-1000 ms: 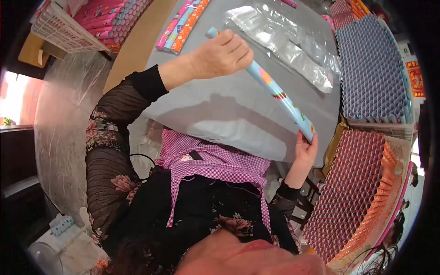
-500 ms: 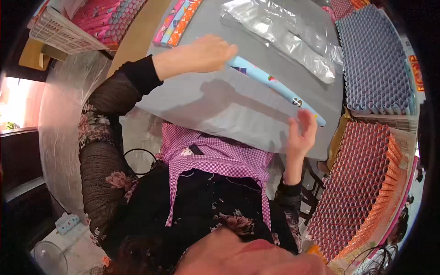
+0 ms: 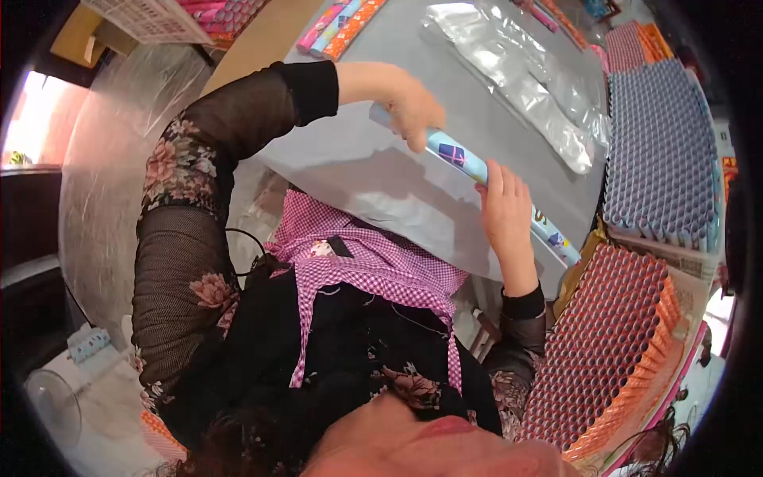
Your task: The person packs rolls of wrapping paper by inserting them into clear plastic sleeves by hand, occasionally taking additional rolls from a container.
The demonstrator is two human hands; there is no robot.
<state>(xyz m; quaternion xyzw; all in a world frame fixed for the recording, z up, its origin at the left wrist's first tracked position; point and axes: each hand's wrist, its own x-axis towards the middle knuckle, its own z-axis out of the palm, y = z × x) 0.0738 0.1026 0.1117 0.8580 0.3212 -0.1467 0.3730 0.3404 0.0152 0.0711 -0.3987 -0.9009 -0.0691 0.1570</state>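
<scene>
A light blue wrapping paper roll (image 3: 469, 164) with printed presents and letters lies slantwise over the grey table (image 3: 318, 175). My left hand (image 3: 411, 111) is closed around it near its upper-left end, which pokes out past the palm. Farther down, my right hand (image 3: 507, 211) grips the same roll, its fingers bent over the top and the thumb near the side. Part of the roll is hidden behind that hand; the lower-right end shows beyond it. Clear plastic bags (image 3: 509, 87) lie on the table beyond both hands.
Pink, blue and orange rolls (image 3: 340, 30) lie side by side at the far left of the table. On the right stand crates with stacked blue rolls (image 3: 660, 151) and orange rolls (image 3: 604, 342). A white crate (image 3: 155, 20) sits at upper left.
My right hand, open beside the roll before, has come onto it and grips it. My left hand has shifted right and down along with the roll. The view has turned slightly.
</scene>
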